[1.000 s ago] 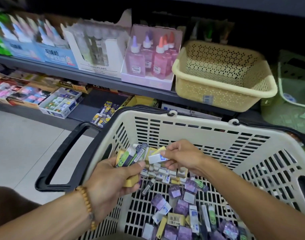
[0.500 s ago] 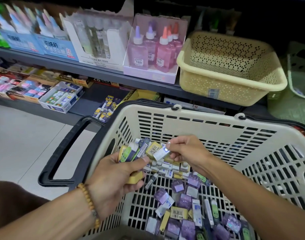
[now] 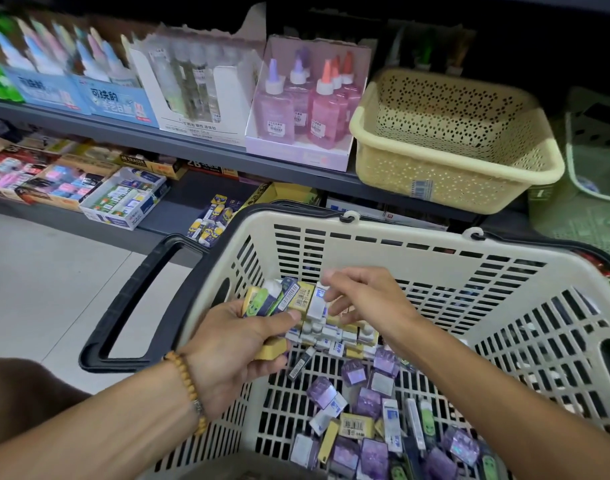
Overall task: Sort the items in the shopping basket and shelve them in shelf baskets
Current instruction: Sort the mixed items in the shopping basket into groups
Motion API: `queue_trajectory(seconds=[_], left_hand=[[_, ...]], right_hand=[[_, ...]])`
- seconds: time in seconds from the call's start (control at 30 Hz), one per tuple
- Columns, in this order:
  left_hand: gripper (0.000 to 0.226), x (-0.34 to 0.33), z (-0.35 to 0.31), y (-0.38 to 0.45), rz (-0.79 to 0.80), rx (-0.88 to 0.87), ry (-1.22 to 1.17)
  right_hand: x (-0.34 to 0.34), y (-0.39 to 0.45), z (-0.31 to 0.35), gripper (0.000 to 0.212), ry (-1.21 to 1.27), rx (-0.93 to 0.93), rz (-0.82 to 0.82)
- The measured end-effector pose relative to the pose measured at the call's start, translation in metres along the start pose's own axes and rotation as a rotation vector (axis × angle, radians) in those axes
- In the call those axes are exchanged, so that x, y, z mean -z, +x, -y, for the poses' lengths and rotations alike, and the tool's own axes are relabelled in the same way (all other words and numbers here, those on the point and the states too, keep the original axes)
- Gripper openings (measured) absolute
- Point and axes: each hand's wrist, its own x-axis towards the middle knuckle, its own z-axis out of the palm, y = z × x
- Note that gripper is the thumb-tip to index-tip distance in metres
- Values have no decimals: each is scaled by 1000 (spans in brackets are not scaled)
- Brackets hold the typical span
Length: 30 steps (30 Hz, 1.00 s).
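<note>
The left hand (image 3: 232, 344) grips a fan of small yellow, green and white erasers (image 3: 284, 297); right hand (image 3: 367, 299) fingers relaxed beside them.

chinese characters "可洗的" are printed in dark blue on a light blue display carton (image 3: 118, 103) on the upper shelf, with a second line beneath that is too blurred to be read. the same lettering is repeated, more faintly, on the neighbouring blue carton (image 3: 40, 90). "2b" is printed in white on a dark box front (image 3: 206, 167) on the lower shelf. barcode stickers are seen on the yellow shelf basket (image 3: 422, 188), on the pink glue bottles (image 3: 326, 114) and on a small yellow packet (image 3: 301, 297) held in the left hand (image 3: 234, 344); their digits cannot be read.
</note>
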Motion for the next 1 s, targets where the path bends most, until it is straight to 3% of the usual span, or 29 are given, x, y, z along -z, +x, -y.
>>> queue_trajectory(seconds=[0.1, 0.2, 0.3, 0.37, 0.47, 0.6, 0.77, 1.0], left_hand=[[10, -7, 0, 2, 105, 19, 97], [8, -15, 0, 0, 182, 11, 172], [21, -20, -2, -2, 224, 0, 184], [34, -21, -4, -1, 213, 14, 133], [31, -25, -6, 3, 176, 0, 143], [28, -25, -5, 11, 107, -30, 189], [25, -19, -5, 19, 6, -51, 162], [17, -18, -4, 22, 32, -53, 170]], right_hand=[[-10, -19, 20, 18, 21, 116, 232], [-16, -23, 24, 15, -10, 171, 226], [-5, -22, 20, 15, 4, 119, 213], [5, -20, 16, 17, 58, 75, 214], [9, -16, 10, 22, 138, 42, 222], [19, -6, 0, 30, 234, -77, 110], [27, 10, -21, 19, 109, -171, -104], [9, 21, -33, 19, 37, -166, -140]])
